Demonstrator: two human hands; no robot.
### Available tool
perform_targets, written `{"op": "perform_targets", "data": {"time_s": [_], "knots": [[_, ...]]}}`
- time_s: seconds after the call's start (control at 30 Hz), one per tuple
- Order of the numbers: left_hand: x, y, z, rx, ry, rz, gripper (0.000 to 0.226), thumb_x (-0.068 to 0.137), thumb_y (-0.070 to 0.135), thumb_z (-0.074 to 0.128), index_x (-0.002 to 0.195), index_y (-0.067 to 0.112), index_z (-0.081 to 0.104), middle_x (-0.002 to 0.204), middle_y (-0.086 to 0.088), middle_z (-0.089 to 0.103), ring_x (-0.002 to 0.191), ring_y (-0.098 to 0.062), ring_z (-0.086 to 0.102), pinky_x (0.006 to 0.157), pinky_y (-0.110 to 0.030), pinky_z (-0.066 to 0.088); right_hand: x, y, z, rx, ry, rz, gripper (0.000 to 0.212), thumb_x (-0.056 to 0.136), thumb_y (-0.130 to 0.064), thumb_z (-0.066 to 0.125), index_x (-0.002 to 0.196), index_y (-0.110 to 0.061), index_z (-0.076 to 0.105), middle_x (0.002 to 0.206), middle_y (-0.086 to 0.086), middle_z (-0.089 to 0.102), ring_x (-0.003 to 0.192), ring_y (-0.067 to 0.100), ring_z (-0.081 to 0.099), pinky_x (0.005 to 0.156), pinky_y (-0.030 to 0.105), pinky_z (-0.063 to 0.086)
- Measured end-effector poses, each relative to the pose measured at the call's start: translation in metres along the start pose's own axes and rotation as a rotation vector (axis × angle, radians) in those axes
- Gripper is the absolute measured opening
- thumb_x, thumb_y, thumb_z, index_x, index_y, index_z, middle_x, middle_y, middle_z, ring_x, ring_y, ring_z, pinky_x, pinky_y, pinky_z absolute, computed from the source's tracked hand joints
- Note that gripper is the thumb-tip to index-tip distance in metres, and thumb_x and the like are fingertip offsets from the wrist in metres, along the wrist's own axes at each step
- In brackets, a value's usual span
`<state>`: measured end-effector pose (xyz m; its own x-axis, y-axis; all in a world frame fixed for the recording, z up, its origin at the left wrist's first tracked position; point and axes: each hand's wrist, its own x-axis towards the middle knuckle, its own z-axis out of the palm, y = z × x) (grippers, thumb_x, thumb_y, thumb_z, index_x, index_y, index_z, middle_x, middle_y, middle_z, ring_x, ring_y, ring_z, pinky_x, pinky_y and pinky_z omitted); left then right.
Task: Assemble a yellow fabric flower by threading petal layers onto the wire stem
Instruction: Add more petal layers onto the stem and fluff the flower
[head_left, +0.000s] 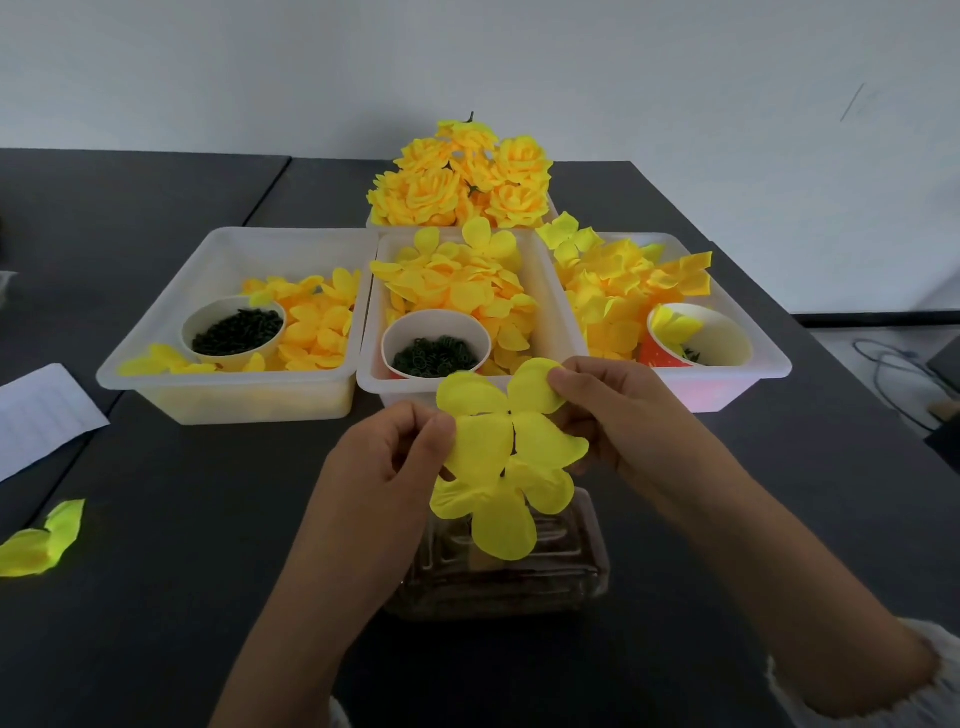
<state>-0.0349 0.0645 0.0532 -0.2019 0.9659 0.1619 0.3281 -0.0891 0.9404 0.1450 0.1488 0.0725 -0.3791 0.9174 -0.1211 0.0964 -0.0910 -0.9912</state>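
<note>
Two bare hands hold up soft yellow fabric petal layers (506, 457) in the middle of the view, over a clear square glass jar (498, 577) that stands on the dark grey table (182, 545). The left hand (387, 457) pinches one petal at the layers' 9 o'clock side with thumb and fingers curled. The right hand (618, 410) pinches the top petal at 2 o'clock, fingers curled too. A thin dark line shows in the middle of the petals; I cannot tell if it is the wire stem.

At 12 o'clock from the hands sits a white plastic tray (558, 312) full of loose yellow petals, with a white paper cup of small dark green rings (436, 351) inside it. At 10 o'clock is a second white plastic tray (156, 332) with fewer petals and a white paper cup of dark green bits (234, 327). At 2 o'clock is a third white plastic tray (769, 358) with petals and a tipped orange paper cup (696, 338). Far off at 12 o'clock, behind the trays, lies a heap of finished yellow fabric roses (462, 182).

At 8 o'clock a loose yellow petal piece (41, 540) lies on the table. At 9 o'clock is a white sheet of paper (41, 415).
</note>
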Motion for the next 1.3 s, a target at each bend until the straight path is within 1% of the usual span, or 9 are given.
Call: {"op": "perform_targets", "data": {"time_s": [0.23,0.4,0.5,0.57,0.67,0.8,0.9,1.2,1.3], "knots": [[0.001,-0.002,-0.004,0.031,0.014,0.004,0.031,0.097,0.028,0.049,0.069,0.022,0.059,0.053,0.011,0.053,0.048,-0.001,0.043,0.046,-0.013,0.036,0.002,-0.003,-0.003,-0.162,-0.006,-0.072,0.031,0.099,-0.018,0.049,0.075,-0.009,0.066,0.056,-0.002,0.065,0.044,0.012,0.054,0.044,0.023,0.044],[-0.002,-0.007,-0.001,0.117,0.019,-0.040,0.025,0.094,0.034,0.052,0.074,0.026,0.063,0.070,0.005,0.065,0.061,-0.007,0.057,0.056,-0.024,0.046,0.009,0.006,-0.006,-0.348,0.025,-0.129,0.033,0.097,-0.019,0.051,0.068,-0.009,0.062,0.050,0.000,0.056,0.043,0.010,0.045,0.045,0.015,0.039],[-0.006,-0.008,0.000,0.249,0.020,-0.075,0.024,0.093,0.040,0.051,0.075,0.029,0.062,0.072,0.012,0.066,0.068,-0.004,0.061,0.056,-0.021,0.046,0.011,0.016,-0.007,-0.452,0.009,-0.147,0.035,0.096,-0.019,0.053,0.062,-0.012,0.059,0.048,-0.006,0.052,0.045,0.002,0.044,0.053,0.013,0.036],[-0.010,-0.009,0.000,0.359,0.025,-0.084,0.025,0.091,0.045,0.050,0.074,0.031,0.059,0.066,0.011,0.062,0.064,-0.005,0.059,0.057,-0.023,0.042,0.013,0.024,-0.007,-0.503,0.003,-0.140,0.034,0.094,-0.020,0.055,0.060,-0.016,0.059,0.049,-0.010,0.053,0.048,0.000,0.046,0.055,0.013,0.036],[-0.017,-0.007,0.002,0.546,0.042,-0.101,0.029,0.090,0.053,0.045,0.073,0.032,0.055,0.060,0.011,0.057,0.060,-0.004,0.055,0.053,-0.023,0.036,0.015,0.037,-0.007,-0.592,0.011,-0.148,0.031,0.092,-0.022,0.059,0.063,-0.010,0.062,0.051,-0.010,0.052,0.051,0.000,0.046,0.055,0.012,0.035],[-0.020,-0.009,0.008,0.752,0.026,-0.153,0.030,0.094,0.057,0.037,0.080,0.035,0.050,0.073,0.013,0.057,0.067,-0.001,0.053,0.053,-0.019,0.033,0.014,0.051,-0.005,-0.675,-0.024,-0.137,0.028,0.093,-0.026,0.059,0.067,-0.016,0.064,0.057,-0.006,0.056,0.055,0.000,0.050,0.056,0.014,0.039],[-0.020,-0.012,0.015,0.816,-0.039,-0.195,0.029,0.096,0.057,0.032,0.084,0.036,0.046,0.077,0.013,0.054,0.069,-0.001,0.052,0.054,-0.019,0.034,0.013,0.058,-0.003,-0.700,-0.009,-0.145,0.030,0.093,-0.027,0.060,0.062,-0.025,0.059,0.059,-0.011,0.057,0.057,-0.001,0.052,0.055,0.011,0.038],[-0.021,-0.018,0.015,0.794,-0.048,-0.184,0.033,0.094,0.060,0.028,0.077,0.035,0.042,0.074,0.012,0.054,0.067,0.000,0.052,0.056,-0.017,0.037,0.004,0.060,-0.007,-0.647,-0.024,-0.104,0.026,0.092,-0.033,0.060,0.067,-0.025,0.061,0.068,-0.006,0.062,0.068,0.008,0.060,0.065,0.022,0.047],[-0.021,-0.012,0.007,0.680,0.033,-0.195,0.045,0.078,0.071,0.018,0.077,0.033,0.042,0.069,0.007,0.056,0.063,-0.004,0.054,0.056,-0.024,0.041,0.000,0.057,-0.021,-0.640,-0.038,-0.089,0.026,0.091,-0.042,0.056,0.070,-0.027,0.060,0.066,-0.008,0.060,0.062,0.004,0.056,0.060,0.017,0.042]]}}
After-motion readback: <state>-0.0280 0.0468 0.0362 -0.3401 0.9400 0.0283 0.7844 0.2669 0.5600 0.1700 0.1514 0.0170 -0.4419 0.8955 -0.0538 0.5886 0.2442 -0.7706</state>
